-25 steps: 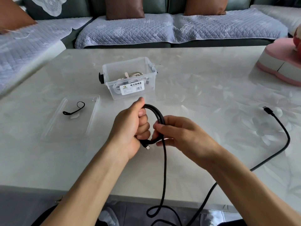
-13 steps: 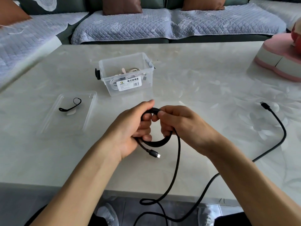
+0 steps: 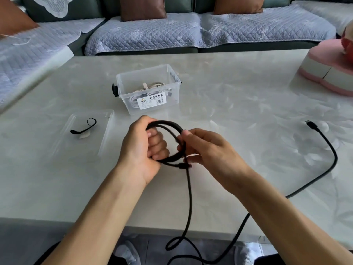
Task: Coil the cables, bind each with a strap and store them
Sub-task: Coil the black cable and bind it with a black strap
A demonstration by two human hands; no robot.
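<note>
A long black cable [image 3: 189,197] runs from a small coil between my hands, down past the table's front edge, and back up onto the table to a plug at the right. My left hand [image 3: 142,148] grips the coil's left side with curled fingers. At the coil's right side my right hand [image 3: 207,150] pinches the cable. A black strap [image 3: 84,128] lies on a clear lid [image 3: 107,123] at the left. Behind the hands stands a clear storage box [image 3: 177,87] holding white cables.
A pink and white box [image 3: 324,71] stands at the table's far right. A sofa with quilted grey covers [image 3: 172,33] and brown cushions runs behind the table [image 3: 248,88]. The cable's free plug [image 3: 310,124] lies on the table's right side.
The coil between my hands has gained another loop and grown wider. My right hand has moved from the coil's top down its right side, feeding cable round.
</note>
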